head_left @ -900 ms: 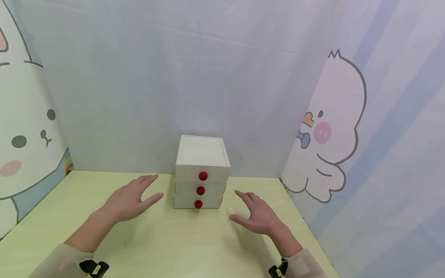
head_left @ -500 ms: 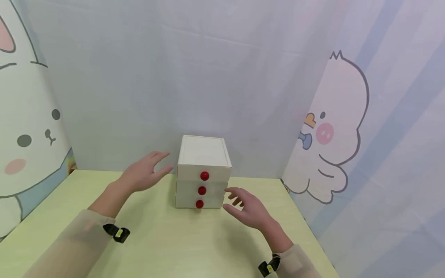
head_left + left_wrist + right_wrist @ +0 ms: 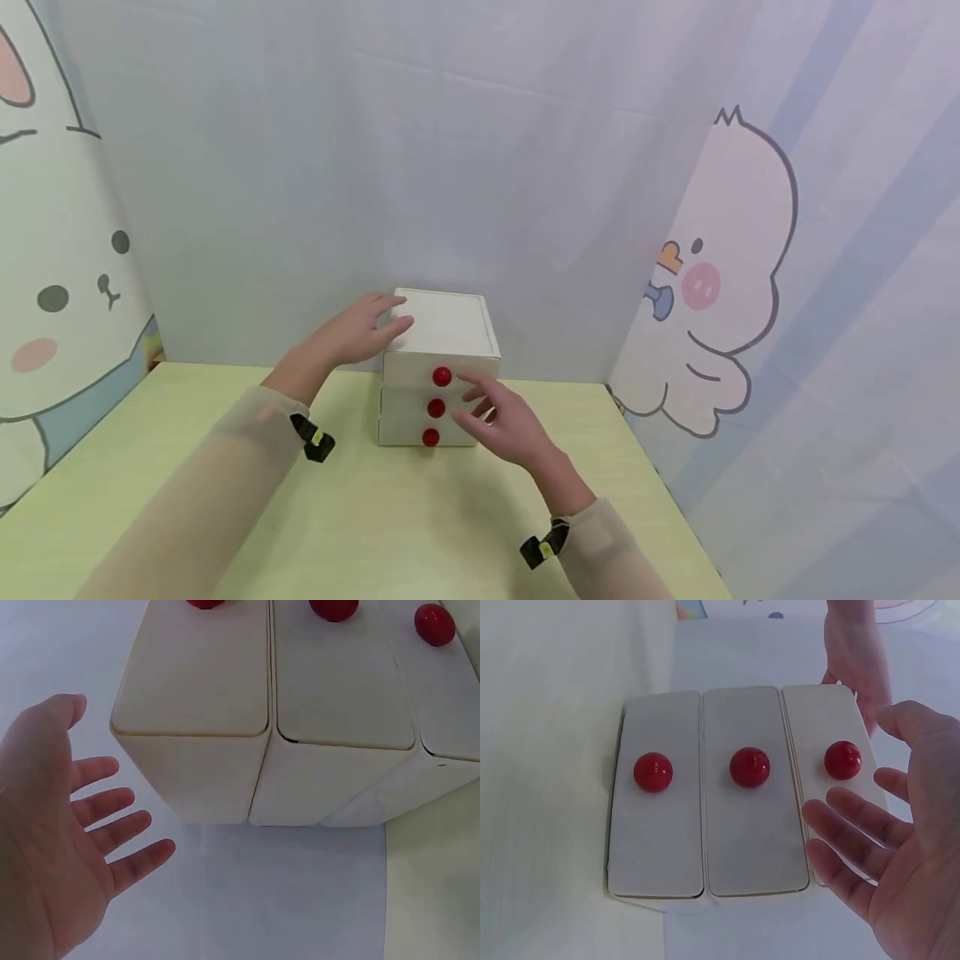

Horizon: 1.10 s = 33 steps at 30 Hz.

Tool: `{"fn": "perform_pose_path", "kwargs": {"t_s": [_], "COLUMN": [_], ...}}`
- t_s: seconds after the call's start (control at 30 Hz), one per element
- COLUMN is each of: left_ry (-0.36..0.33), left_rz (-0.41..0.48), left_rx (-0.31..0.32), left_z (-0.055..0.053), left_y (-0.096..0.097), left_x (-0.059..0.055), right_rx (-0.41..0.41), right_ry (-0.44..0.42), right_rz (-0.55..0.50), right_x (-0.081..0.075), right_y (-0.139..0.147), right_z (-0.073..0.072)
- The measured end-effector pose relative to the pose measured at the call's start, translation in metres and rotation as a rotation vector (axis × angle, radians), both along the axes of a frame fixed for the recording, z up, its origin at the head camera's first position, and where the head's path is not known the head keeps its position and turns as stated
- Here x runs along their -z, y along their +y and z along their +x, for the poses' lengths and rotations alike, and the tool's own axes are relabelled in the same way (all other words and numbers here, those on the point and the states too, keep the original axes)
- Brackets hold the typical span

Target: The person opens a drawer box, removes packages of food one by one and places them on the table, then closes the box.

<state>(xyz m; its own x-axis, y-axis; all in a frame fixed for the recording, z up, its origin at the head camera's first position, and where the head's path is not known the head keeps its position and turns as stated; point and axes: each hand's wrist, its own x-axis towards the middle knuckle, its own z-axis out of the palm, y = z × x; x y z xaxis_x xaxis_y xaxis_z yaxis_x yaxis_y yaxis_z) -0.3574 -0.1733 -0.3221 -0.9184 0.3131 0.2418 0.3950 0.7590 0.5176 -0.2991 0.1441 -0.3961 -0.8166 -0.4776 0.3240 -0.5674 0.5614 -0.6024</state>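
A small white drawer box (image 3: 442, 325) with three stacked drawers stands at the back of the table, each drawer front bearing a round red knob. My left hand (image 3: 360, 330) is over the box's top left edge, fingers spread and holding nothing; the left wrist view shows this hand (image 3: 67, 825) beside the top drawer's side. In front of the drawers, on the right, is my right hand (image 3: 504, 421), its fingers loosely bent near the top knob (image 3: 442, 377) and middle knob (image 3: 436, 408). The right wrist view shows its fingers (image 3: 855, 832) apart from the top knob.
The pale yellow-green table (image 3: 360, 525) reaches back to a light cloth backdrop (image 3: 480, 167) right behind the box. Cartoon figures are printed on the cloth at left and right. A black wrist camera (image 3: 313, 437) is strapped to the left sleeve, another (image 3: 545, 543) to the right.
My left hand has moved up and right, from the table's left side to over the box's top. My right hand has come left to the drawer fronts, its fingers bending more. The drawers stay closed.
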Motion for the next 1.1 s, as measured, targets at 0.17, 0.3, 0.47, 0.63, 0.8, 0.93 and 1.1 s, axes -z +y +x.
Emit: {"fn": "perform_pose_path", "kwargs": {"t_s": [0.17,0.3,0.47,0.63,0.8,0.93,1.1], "left_ry": [0.010,-0.019,-0.049,-0.043,-0.049,-0.062,-0.074], "left_rz": [-0.003,-0.016,-0.017,-0.014,0.009,0.040,0.051], "left_rx": [0.015,0.005,0.001,0.013,0.038,0.063,0.069], "left_z": [-0.020,-0.033,-0.043,-0.051,-0.055,-0.057,-0.057], "left_y": [0.013,0.022,0.029,0.030,0.028,0.028,0.031], "left_x": [-0.007,-0.008,-0.006,-0.001,0.006,0.010,0.011], "right_rx": [-0.008,-0.014,-0.015,-0.031,-0.043,-0.051,-0.048], "right_ry": [-0.006,-0.010,-0.023,-0.047,-0.060,-0.072,-0.081], "right_rz": [-0.026,-0.026,-0.025,-0.035,-0.026,-0.022,-0.047], "right_x": [-0.001,-0.001,0.000,-0.001,0.000,-0.002,-0.003], "right_y": [-0.006,-0.008,-0.010,-0.016,-0.024,-0.029,-0.033], "right_z": [-0.006,-0.011,-0.016,-0.017,-0.019,-0.022,-0.026]}}
